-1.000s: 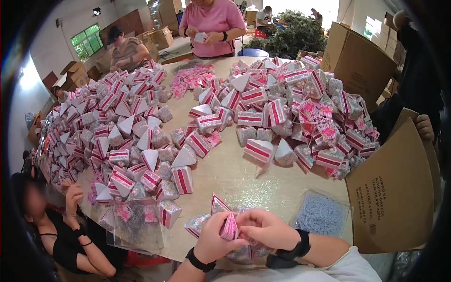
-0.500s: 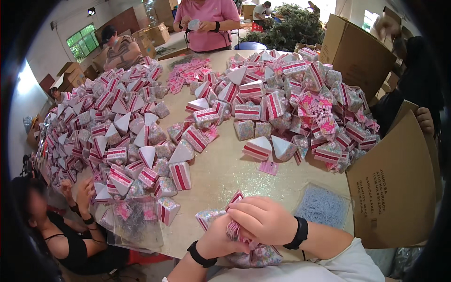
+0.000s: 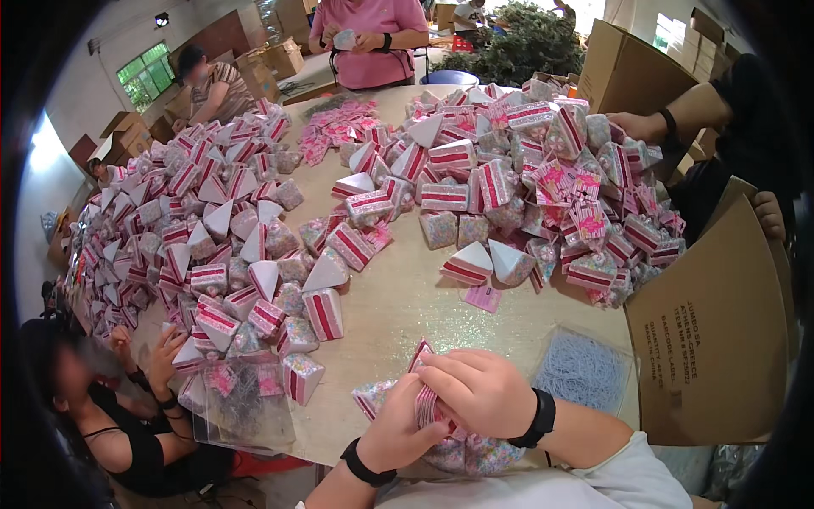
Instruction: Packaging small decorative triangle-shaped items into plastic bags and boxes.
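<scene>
Pale table, cake-slice heaps, cartons around, left grip and right grip closed round pink cards

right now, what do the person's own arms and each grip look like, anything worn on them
The left grip and right grip are both ungloved. A black wristband circles the left wrist, and a wide black band the right. A white sleeve covers the right upper arm; the left sleeve can't be made out.
</scene>
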`<state>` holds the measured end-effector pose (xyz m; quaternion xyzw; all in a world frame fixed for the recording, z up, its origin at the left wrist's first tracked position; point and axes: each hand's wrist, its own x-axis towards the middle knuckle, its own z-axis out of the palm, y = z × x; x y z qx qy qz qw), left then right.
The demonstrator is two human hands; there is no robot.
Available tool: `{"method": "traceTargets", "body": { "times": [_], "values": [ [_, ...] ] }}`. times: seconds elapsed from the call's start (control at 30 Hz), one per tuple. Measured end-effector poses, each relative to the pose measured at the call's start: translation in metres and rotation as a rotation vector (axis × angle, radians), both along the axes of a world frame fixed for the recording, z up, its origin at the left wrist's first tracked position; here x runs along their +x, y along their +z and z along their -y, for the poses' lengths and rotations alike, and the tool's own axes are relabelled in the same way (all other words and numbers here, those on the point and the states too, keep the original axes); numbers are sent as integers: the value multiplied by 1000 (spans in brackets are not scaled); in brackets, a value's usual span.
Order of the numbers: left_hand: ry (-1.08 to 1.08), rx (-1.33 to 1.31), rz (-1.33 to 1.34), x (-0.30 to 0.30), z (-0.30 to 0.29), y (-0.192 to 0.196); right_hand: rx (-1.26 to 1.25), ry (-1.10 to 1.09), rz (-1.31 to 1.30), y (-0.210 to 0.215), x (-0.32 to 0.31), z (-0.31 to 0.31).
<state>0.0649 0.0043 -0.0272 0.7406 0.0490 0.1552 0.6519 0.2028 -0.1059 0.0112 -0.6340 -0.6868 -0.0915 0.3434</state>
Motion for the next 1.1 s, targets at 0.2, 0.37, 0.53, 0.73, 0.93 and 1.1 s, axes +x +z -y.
{"method": "traceTargets", "body": {
  "times": [0.2,0.37,0.53,0.73,0.93,1.1],
  "values": [
    [29,47,-8,2,4,2,8,116,-83,2,3,-3],
    [-42,215,-14,4,-2,7,-50,97,-100,1,8,2],
    [19,93,-74,2,5,10,-12,17,-50,4,5,2],
    [188,141,-73,6,19,11,11,-2,-46,-1,0,3],
    [169,293,-6,5,12,16,173,71,-31,1,1,9],
    [177,225,-40,4,12,16,196,57,-72,-2,0,9]
  ]
}}
